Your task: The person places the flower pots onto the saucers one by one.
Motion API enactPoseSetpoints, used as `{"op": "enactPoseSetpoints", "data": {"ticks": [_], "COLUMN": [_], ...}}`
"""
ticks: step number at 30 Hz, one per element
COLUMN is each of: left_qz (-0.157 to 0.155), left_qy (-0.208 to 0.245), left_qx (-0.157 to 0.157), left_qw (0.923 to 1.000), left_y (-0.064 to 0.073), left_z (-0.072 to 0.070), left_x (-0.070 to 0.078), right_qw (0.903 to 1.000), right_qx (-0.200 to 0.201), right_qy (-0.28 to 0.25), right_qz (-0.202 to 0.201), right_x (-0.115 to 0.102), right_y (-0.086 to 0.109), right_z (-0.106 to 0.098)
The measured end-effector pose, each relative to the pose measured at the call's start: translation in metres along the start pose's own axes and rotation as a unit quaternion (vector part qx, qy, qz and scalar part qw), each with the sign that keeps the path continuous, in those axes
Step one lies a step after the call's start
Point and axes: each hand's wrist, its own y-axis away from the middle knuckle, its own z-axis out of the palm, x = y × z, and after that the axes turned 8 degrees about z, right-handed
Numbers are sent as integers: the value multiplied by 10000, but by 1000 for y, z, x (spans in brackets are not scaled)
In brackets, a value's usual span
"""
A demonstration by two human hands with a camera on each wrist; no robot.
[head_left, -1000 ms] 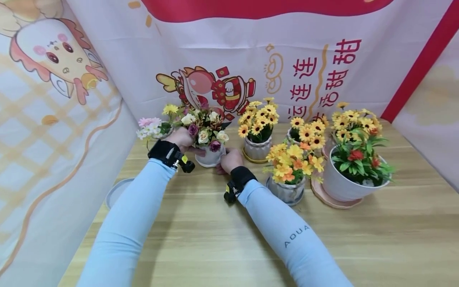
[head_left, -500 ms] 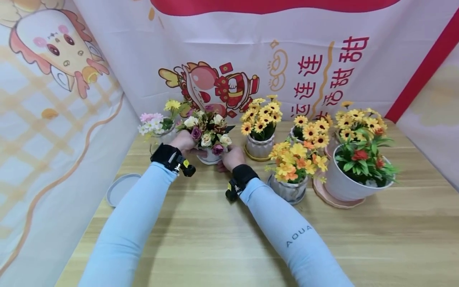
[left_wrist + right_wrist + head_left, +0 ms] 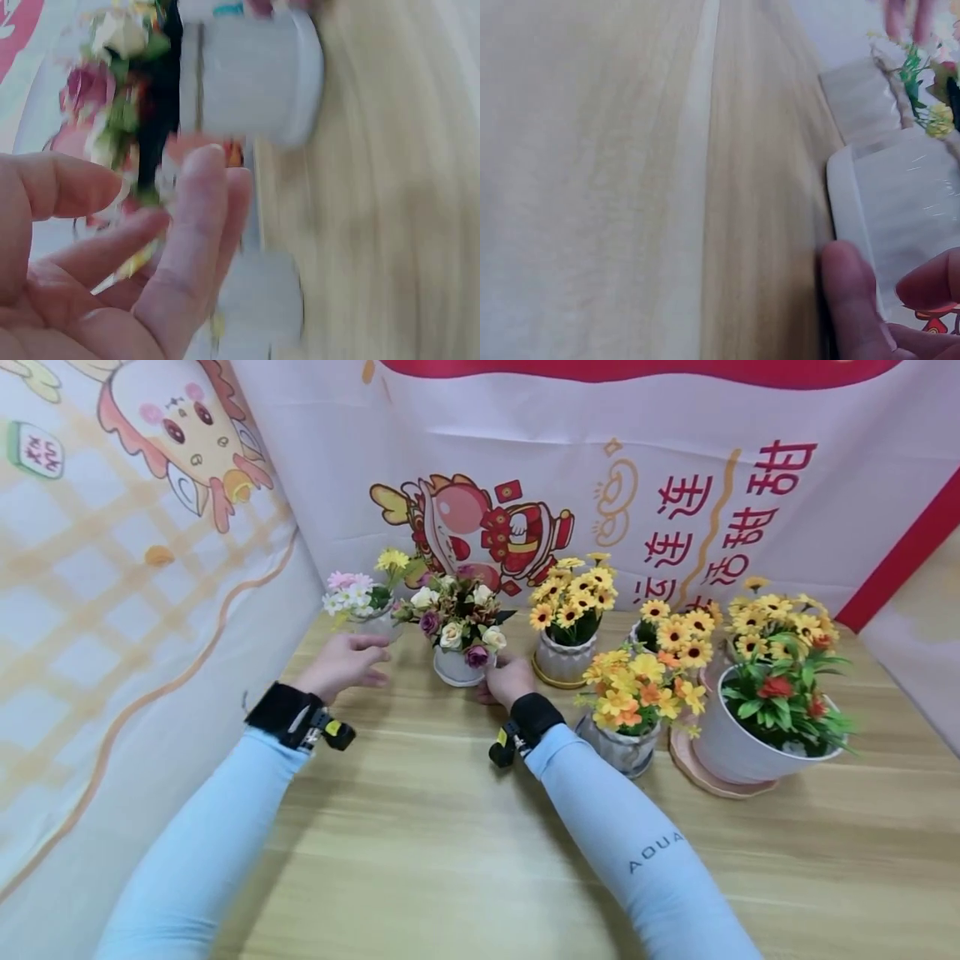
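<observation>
A white flowerpot (image 3: 457, 667) filled with cream and purple roses stands upright on the wooden table. At its right side my right hand (image 3: 510, 682) holds the edge; in the right wrist view the thumb and a finger lie on either side of the pot's base rim (image 3: 843, 196). My left hand (image 3: 342, 667) is off the pot, to its left, fingers spread and apart with nothing between them. Just beyond that hand is a pot (image 3: 384, 625) of pink, white and yellow flowers. The left wrist view shows the rose pot (image 3: 251, 79) past the fingers.
Right of the roses stand a sunflower pot (image 3: 566, 660) on a yellow saucer and a grey pot (image 3: 621, 750) of orange-yellow flowers. More sunflowers (image 3: 776, 618) are behind a large white pot (image 3: 757, 731) on a pink saucer. A printed cloth (image 3: 540, 443) hangs behind the table.
My left hand has let go of the rose pot and moved left, toward me. My right hand stays at the pot. The head view has shifted, and the left arm now covers the pale blue saucer.
</observation>
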Motion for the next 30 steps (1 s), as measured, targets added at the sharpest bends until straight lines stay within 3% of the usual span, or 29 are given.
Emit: {"op": "enactPoseSetpoints", "data": {"ticks": [3, 5, 6, 8, 10, 11, 13, 18, 21, 25, 30], "left_qz": [289, 466, 528, 575, 490, 381, 118, -475, -598, -568, -561], "left_qy": [-748, -1493, -1923, -2848, -3553, -3786, -4041, -4222, -4298, -4173, -3732], "left_qx": [299, 611, 753, 1011, 1063, 998, 807, 530, 490, 318, 278], "left_qw": [9963, 9858, 9770, 9515, 9274, 9194, 9111, 9037, 8996, 9064, 9257], "left_y": [18, 29, 35, 46, 58, 63, 74, 94, 99, 100, 102], "left_z": [-22, -39, -47, -62, -76, -81, -89, -96, -99, -102, -100], "left_x": [-8, -14, -18, -25, -32, -35, -43, -64, -79, -94, -101], "right_qw": [10000, 9999, 9999, 9997, 9994, 9992, 9987, 9966, 9945, 9916, 9875], "right_qx": [-22, -86, -119, -217, -321, -377, -486, -632, -691, -836, -1041], "right_qy": [16, 56, 77, 95, 111, 125, 156, 472, 705, 896, 999], "right_qz": [40, 33, 17, -18, -31, -40, -51, -243, -355, -425, -638], "right_x": [-3, -4, -4, -5, -4, -3, -2, 0, 0, 2, 10], "right_y": [7, 13, 17, 23, 30, 33, 39, 54, 63, 74, 81], "right_z": [-7, -11, -13, -16, -19, -21, -22, -23, -23, -22, -19]}}
